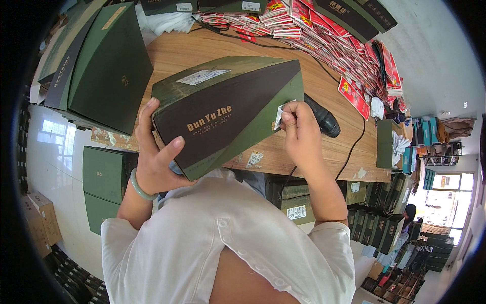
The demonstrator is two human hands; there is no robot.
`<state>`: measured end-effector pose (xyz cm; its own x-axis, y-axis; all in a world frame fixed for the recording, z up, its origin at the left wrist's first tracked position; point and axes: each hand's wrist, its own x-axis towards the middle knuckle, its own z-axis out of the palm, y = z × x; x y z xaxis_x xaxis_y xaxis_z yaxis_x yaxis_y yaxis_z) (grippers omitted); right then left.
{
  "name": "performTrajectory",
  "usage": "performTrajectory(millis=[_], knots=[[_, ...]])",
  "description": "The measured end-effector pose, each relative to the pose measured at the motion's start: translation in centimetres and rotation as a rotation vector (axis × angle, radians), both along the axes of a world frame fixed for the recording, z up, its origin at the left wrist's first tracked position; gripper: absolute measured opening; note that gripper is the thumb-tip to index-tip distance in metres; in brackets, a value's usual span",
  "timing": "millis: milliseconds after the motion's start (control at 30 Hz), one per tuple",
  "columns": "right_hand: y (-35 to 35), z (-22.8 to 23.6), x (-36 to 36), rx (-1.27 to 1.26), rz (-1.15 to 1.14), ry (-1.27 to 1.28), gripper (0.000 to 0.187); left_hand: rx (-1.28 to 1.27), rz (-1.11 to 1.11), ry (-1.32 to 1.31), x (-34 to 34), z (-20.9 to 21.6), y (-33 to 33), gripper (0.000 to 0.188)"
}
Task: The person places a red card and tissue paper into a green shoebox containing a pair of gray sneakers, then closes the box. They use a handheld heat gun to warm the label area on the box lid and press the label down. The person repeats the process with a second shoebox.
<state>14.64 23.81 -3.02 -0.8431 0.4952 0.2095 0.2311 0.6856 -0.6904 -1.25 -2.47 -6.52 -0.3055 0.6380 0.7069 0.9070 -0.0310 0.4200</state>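
Observation:
A green and dark-brown shoebox is tilted above the wooden table, with gold lettering on its brown face and a white label on its far side. My left hand, a pale green bangle at its wrist, grips the box's left end, thumb on the brown face. At the right end, my right hand pinches a small white sticker between thumb and fingers, against the green panel. Partly hidden behind that hand lies a black object with a rounded end; its kind is unclear.
Red and white printed cards are heaped along the table's far side. Black cables cross the tabletop. A large green box stands at the left, and more boxes are stacked below. An open green box sits at the right edge.

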Motion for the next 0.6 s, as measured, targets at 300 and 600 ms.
performTrajectory(millis=[300,600], knots=[[-3.0,-1.5,1.1,0.067,-0.064,0.105,0.029,0.003,0.022,0.0,0.0,-0.1,0.2,0.11],[-2.2,-1.3,0.8,0.28,-0.039,0.102,0.014,0.096,0.059,0.026,0.2,-0.9,0.4,0.101]])
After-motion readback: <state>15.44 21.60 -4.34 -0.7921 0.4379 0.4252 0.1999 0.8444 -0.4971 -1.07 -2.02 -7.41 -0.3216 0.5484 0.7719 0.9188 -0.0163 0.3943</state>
